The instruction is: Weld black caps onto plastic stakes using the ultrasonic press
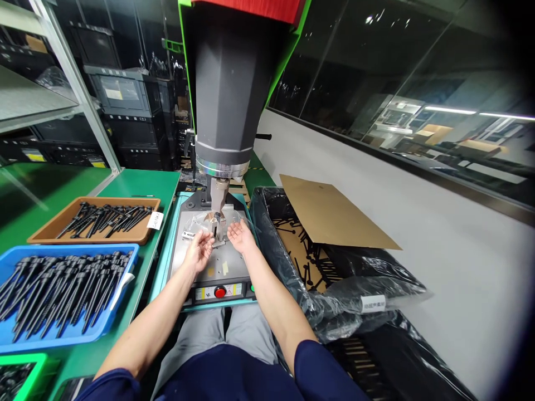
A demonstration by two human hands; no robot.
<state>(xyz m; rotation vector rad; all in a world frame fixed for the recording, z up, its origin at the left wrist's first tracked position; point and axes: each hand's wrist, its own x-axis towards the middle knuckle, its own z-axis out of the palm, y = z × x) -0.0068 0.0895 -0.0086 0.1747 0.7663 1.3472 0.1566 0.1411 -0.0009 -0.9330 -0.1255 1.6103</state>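
A press machine with a dark grey head (225, 83) stands in front of me, its metal horn (219, 192) pointing down at a small fixture on the metal base plate (234, 264). A small dark part (215, 227) sits upright in the fixture under the horn, partly hidden. Left of the fixture is my left hand (199, 252), palm turned inward, fingers loosely curled and apart, with nothing visible in it. On the other side my right hand (241, 236) is open, palm up, fingers stretched beside the fixture. Clear guards (194, 221) flank the fixture.
At left, a brown tray (42, 231) and a blue tray (134, 257) hold black rod-shaped parts; a green bin (44, 359) is nearer. A plastic-lined box (276, 262) with black parts and a cardboard sheet (338, 214) stands right. A red button (219, 292) faces me.
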